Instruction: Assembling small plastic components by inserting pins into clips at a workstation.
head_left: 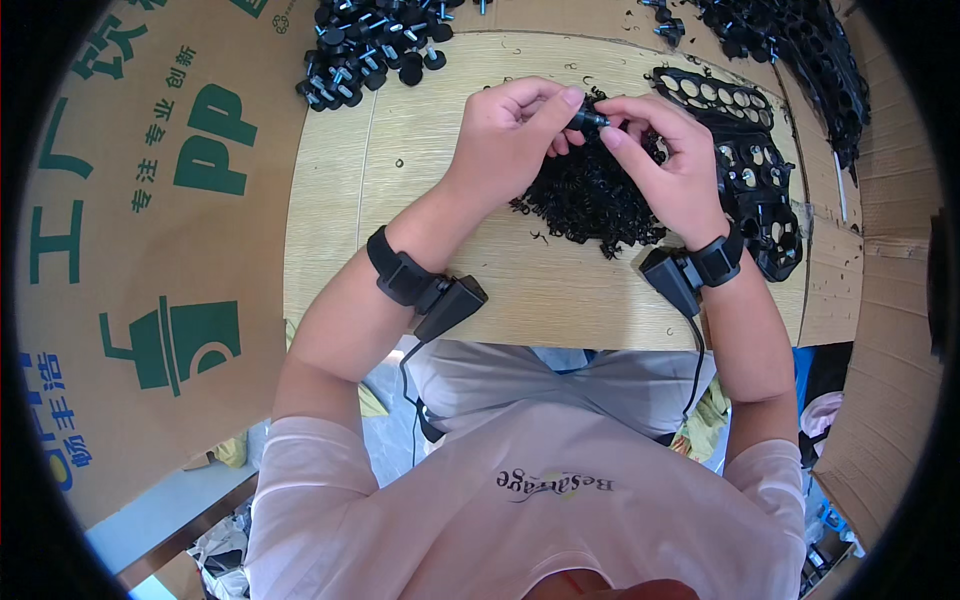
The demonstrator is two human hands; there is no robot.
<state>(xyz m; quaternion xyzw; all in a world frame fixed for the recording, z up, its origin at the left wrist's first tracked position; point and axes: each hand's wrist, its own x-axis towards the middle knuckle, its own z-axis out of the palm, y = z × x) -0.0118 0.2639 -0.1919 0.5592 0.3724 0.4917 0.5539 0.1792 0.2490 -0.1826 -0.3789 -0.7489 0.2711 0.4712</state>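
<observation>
Above a heap of small curly black scraps or rings, both hands meet at one small part. My left hand is closed on a black round-headed screw, gripping its dark end between thumb and fingers. My right hand pinches the other end of the same piece, where a lighter metal tip shows. Fingertips partly cover the screw, so its full shape is hidden.
Black-headed screws lie piled at the back left. Perforated black sheets rest right of the heap, with more black perforated strips at the back right. Cardboard walls flank the wooden table. Cables hang from both wrist devices.
</observation>
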